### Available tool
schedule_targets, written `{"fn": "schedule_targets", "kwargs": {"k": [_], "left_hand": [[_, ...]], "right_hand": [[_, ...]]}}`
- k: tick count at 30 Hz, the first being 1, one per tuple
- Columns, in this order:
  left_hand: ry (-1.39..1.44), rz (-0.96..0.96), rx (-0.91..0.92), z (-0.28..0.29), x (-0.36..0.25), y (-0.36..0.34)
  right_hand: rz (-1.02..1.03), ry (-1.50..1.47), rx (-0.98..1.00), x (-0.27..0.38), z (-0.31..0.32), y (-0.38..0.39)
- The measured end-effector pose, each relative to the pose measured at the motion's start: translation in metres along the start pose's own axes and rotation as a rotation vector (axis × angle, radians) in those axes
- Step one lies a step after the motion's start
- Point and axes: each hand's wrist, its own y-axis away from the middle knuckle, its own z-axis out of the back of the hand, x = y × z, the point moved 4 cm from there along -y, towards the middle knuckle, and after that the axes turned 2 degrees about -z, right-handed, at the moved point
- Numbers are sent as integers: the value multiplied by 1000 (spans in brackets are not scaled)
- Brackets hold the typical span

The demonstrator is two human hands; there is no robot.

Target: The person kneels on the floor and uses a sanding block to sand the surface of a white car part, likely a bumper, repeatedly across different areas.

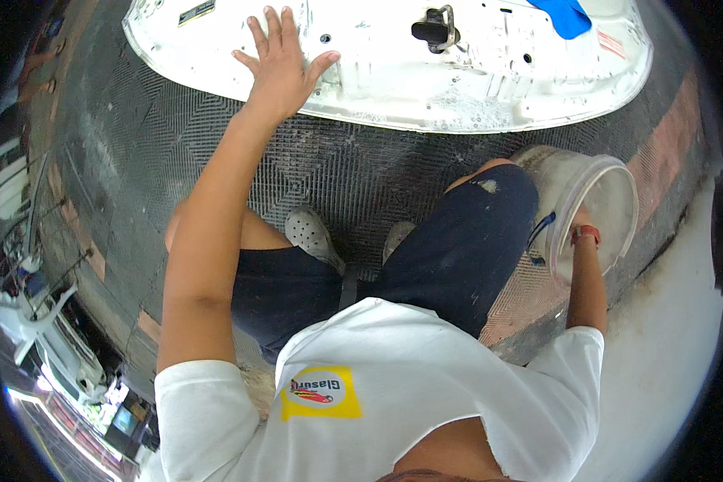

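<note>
My left hand lies on a white metal vehicle panel at the top of the head view, its fingers spread and holding nothing. The panel has holes, a black fitting with a metal loop and patches of white suds. A blue cloth rests at its upper right. My right hand reaches into a pale plastic bucket beside my right knee, a red band on its wrist. Its fingers are hidden inside, so what they hold cannot be seen.
My legs and light clogs are over a black grated mat with pinkish sections. A pale surface runs along the right. At the far left, another person's bare limbs and white vehicle parts show.
</note>
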Motion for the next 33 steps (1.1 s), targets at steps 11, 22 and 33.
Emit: {"fn": "schedule_targets", "kwargs": {"k": [11,22,33], "left_hand": [[12,-43,11,9,-8,1],[-24,-56,10,3,-5,-2],[56,-12,-16,-15,9,-4]], "right_hand": [[-71,362,-41,32,-85,-46],[44,-477,14,26,-50,3],[856,-708,-363,267,73,233]]}}
